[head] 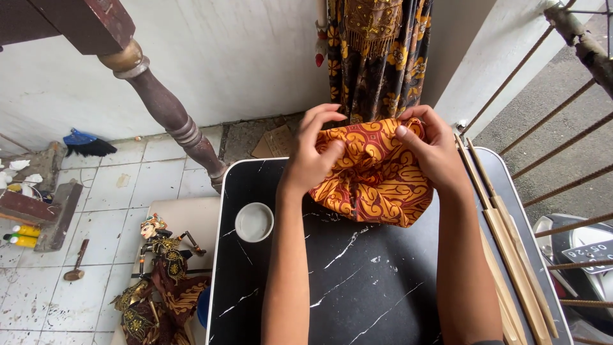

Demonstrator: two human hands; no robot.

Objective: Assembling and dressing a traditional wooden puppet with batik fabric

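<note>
Forearms: both bare arms come up from the bottom edge over the black marble-look tabletop with a white rim [357, 281], pretty much parallel.
Left hand: left hand [313, 156] has its fingers curled in tight, pinching the top left edge of the orange and red batik-patterned cloth bundle [377, 182].
Right hand: right hand [434, 147] is clamped on the top right edge of the same cloth, thumb pressed on the front, fingers wrapped behind.
Cloth: bunched and gathered, sitting at the far end of the table between both hands, bottom edge resting on the surface.
Bowl: small round white dish [254, 222] sits left of the left wrist, not touching it.
Sticks: long pale bamboo rods [511, 249] lie along the table's right edge.
Floor: a wooden puppet in gold and dark batik dress [156, 275] lies on a board at the left, near a small hammer [75, 262] on the white tiles.
Behind: dark floral fabric with gold trim [377, 51] hangs just past the cloth.
</note>
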